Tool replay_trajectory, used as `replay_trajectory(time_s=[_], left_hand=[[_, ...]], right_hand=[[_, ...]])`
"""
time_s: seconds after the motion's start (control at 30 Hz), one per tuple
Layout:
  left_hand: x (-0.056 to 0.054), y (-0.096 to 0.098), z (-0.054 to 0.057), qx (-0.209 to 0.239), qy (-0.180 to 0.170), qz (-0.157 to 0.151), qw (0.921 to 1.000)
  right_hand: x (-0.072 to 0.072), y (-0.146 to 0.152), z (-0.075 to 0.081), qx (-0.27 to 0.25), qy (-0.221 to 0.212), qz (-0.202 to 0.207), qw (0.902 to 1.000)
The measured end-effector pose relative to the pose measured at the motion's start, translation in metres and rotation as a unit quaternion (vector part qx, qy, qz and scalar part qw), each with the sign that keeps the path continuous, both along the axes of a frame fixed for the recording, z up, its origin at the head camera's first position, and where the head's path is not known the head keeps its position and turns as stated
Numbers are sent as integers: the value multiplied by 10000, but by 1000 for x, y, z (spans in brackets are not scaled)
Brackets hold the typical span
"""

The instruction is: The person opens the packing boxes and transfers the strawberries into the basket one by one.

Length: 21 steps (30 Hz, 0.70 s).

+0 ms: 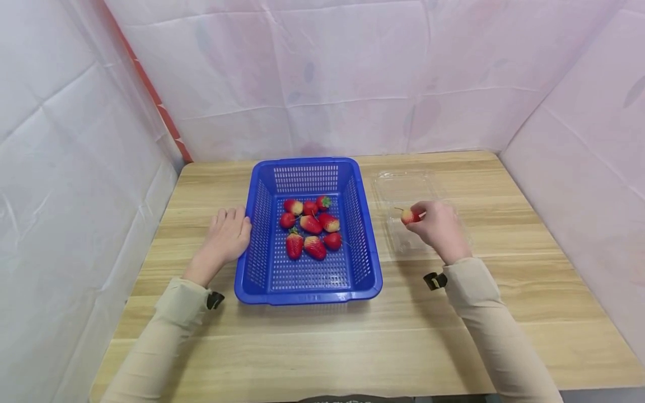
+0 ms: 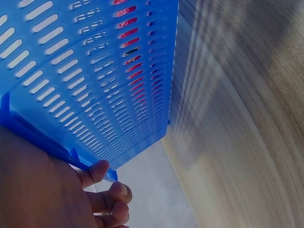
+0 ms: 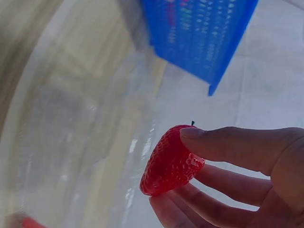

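Observation:
My right hand (image 1: 441, 226) pinches a red strawberry (image 3: 170, 161) between thumb and fingers; its pale end and thin stem show in the head view. Beneath that hand lies a clear plastic clamshell box (image 1: 402, 189), partly covered by it. A blue perforated basket (image 1: 307, 298) stands to the left, with several red fruits inside. Among them are strawberries (image 1: 294, 246) with pale or leafy tops and smaller round red fruits (image 1: 288, 220). Beside the basket's left rim rests my left hand (image 1: 229, 232), its thumb against the rim and its fingers loosely bent.
A light wood-grain table (image 1: 322, 347) carries the basket and box. White sheeting (image 1: 342, 78) hangs behind and at both sides, with a red strip (image 1: 151, 89) at the back left corner. A red bit (image 3: 31, 222) shows at the right wrist view's lower edge, too cropped to identify.

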<state>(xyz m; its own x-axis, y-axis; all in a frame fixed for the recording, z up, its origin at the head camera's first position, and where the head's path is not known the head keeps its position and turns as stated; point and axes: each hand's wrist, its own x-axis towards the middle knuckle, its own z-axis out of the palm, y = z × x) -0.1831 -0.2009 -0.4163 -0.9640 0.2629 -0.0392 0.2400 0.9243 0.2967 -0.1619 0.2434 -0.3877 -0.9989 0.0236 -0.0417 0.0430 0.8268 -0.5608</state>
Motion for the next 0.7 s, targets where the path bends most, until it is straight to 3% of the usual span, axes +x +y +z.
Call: replay_trajectory(time_s=[0.33,0.7], left_hand=[[0,0,0,97,29,-16,9999],[1,0,1,113,-18,-5,9999]], right_hand=[[5,-19,20,-411,44,302,9987],[1,-51,47,-584,46,469,9972]])
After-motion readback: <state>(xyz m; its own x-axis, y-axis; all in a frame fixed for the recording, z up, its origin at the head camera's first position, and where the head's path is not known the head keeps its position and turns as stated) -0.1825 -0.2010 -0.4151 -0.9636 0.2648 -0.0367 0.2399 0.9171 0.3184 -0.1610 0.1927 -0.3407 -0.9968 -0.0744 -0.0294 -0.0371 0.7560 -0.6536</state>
